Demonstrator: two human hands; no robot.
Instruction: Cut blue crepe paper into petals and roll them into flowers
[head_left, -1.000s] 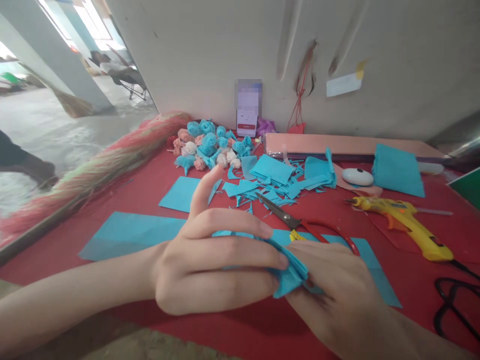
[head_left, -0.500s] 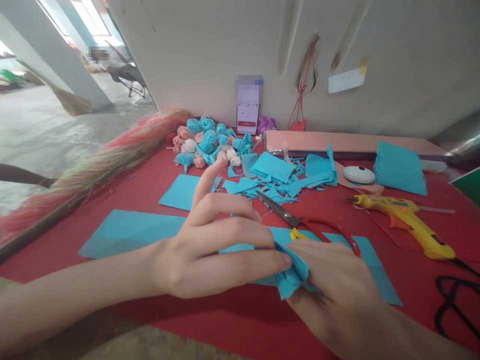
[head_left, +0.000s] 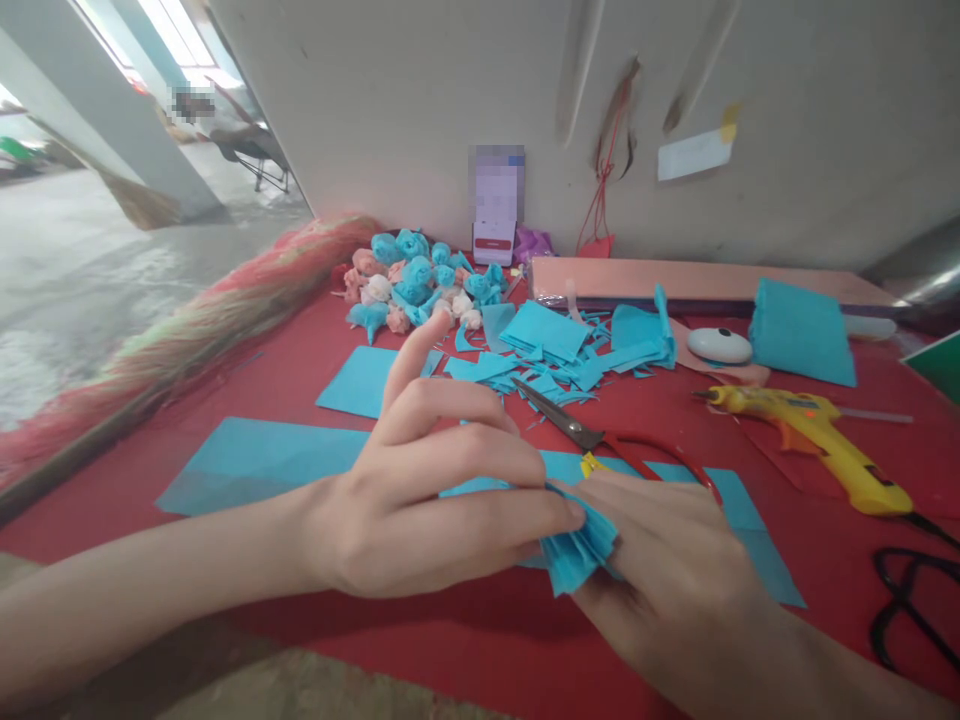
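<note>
A small piece of blue crepe paper [head_left: 576,560], gathered into pleats, is pinched between both hands above the red table. My left hand [head_left: 442,490] closes on its left side, with the index finger raised and the other fingers reaching across the paper. Around the right side my right hand [head_left: 675,560] is closed, its fingertips mostly hidden behind the paper. Beneath the hands lies a long flat blue paper strip [head_left: 270,465]. Just beyond my right hand rest red-handled scissors [head_left: 577,432], blades pointing away to the left, and a small yellow item [head_left: 592,465].
Blue paper scraps [head_left: 547,375] and a pile of blue, pink and white paper flowers [head_left: 416,285] lie behind. At right are a yellow glue gun [head_left: 817,440] with black cord and a white oval object [head_left: 718,346]. A phone [head_left: 495,215] leans on the wall; a broom [head_left: 247,310] borders the left.
The pleats of the blue paper between my hands have fanned out and look more tightly gathered. Both hands stay almost where they were.
</note>
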